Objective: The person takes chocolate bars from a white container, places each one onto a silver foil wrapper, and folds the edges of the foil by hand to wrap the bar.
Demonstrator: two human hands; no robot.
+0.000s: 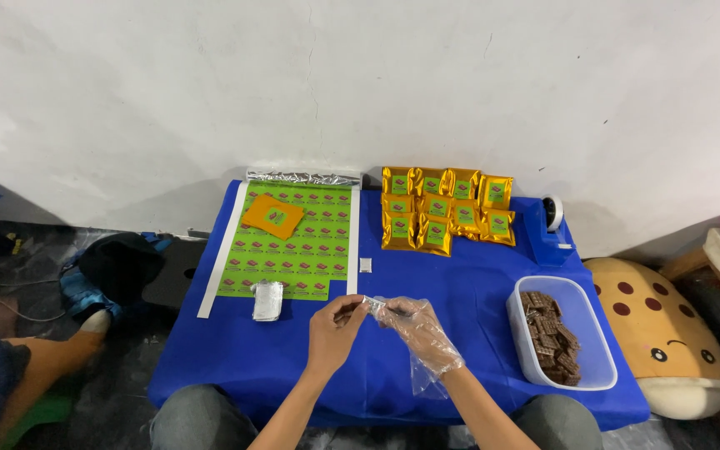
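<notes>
Hold the small foil-wrapped piece [371, 305] pinched between your bare left hand [332, 332] and gloved right hand [421, 332], both grips narrow on it. Fold ends tightly, above the blue counter [460, 283].

Single head-worn view, taken from above the seated person's knees, looked forward and down across the low blue table [477, 292] toward the white wall [360, 75]. The hands sat nearest the lens, at lower centre.
</notes>
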